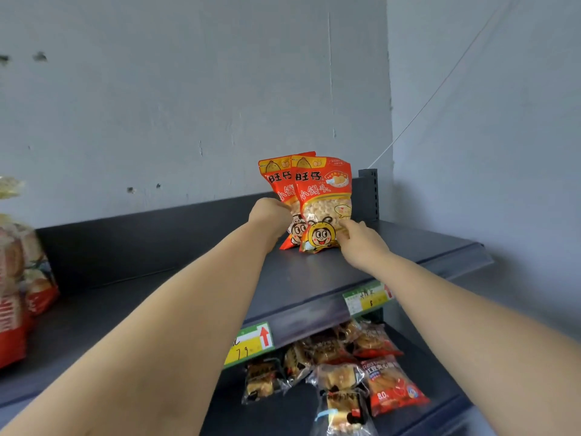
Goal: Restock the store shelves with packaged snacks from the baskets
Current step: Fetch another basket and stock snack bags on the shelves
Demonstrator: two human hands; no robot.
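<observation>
Front snack bag point(323, 199) and rear snack bag point(276, 180) stand upright, overlapping, just left of the corner post point(372, 190). Left hand point(268, 214) is curled round the rear bag's left edge. Right hand point(361, 243) touches the front bag's lower right corner; pinch or push, can't tell.

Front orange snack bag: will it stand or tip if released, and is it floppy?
The front bag probably tips easily: it stands on a narrow bottom edge, with the right hand pinching its corner and the rear bag, gripped by the left hand, behind. Likely light and floppy: thin film, small puffed pieces showing through its window.
</observation>
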